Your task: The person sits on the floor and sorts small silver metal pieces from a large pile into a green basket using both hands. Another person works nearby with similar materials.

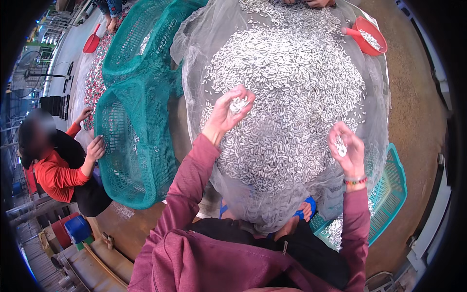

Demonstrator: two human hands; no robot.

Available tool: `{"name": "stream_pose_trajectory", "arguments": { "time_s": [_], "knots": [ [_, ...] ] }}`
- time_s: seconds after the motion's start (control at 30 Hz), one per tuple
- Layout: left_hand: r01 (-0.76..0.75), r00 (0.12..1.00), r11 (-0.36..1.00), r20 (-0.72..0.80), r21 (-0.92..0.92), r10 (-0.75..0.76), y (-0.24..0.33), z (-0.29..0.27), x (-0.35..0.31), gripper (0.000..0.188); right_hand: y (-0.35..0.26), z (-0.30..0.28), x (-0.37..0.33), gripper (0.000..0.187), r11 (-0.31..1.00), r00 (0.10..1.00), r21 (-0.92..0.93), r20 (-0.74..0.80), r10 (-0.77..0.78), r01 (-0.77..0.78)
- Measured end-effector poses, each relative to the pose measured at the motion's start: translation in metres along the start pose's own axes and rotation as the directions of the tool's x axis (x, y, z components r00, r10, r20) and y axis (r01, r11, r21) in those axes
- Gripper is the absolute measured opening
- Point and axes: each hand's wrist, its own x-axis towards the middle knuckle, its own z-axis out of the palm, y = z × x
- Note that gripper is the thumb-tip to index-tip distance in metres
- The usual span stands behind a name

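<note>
A broad heap of small white and grey oblong pieces lies on a sheer whitish net before me. Over the heap's left side, my left hand is raised with its fingers curled around a handful of these pieces. My right hand is held up near the heap's right edge, its fingers also bent around several of them. Both palms are turned partly upward, so the held pieces show. What kind of pieces they are, I cannot make out.
A red scoop holding pieces rests at the far right. Below my right forearm stands a turquoise crate with more pieces. Green net-lined baskets stand at the left, where a person in red touches a rim. Another person's hands show at the far edge.
</note>
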Motion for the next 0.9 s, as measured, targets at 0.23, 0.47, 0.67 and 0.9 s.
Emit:
{"name": "stream_pose_trajectory", "arguments": {
  "time_s": [0.23, 0.47, 0.67, 0.9],
  "knots": [
    [0.099, 0.978, 0.149, -0.124, 0.984, 0.17, -0.031, -0.023, 0.071, 0.019, -0.015, 0.005, 0.082, 0.022, 0.938, 0.982, -0.328, -0.182, 0.051, -0.109],
    [-0.011, 0.977, -0.035, 0.018, 0.999, 0.214, -0.033, -0.001, 0.056, 0.019, 0.054, -0.066, 0.097, 0.029, 0.345, 0.844, -0.899, -0.394, -0.362, -0.272],
    [-0.056, 0.998, 0.997, -0.031, 0.047, 0.057, 0.03, 0.019, -0.006, 0.009, 0.081, -0.051, 0.112, 0.015, 0.222, 0.917, -0.962, -0.226, -0.329, -0.158],
    [0.087, 0.942, 0.988, -0.333, 0.125, -0.041, 0.026, -0.015, -0.005, 0.02, 0.084, 0.001, 0.088, 0.016, -0.092, 0.996, -0.994, -0.051, -0.074, -0.057]
  ]
}}
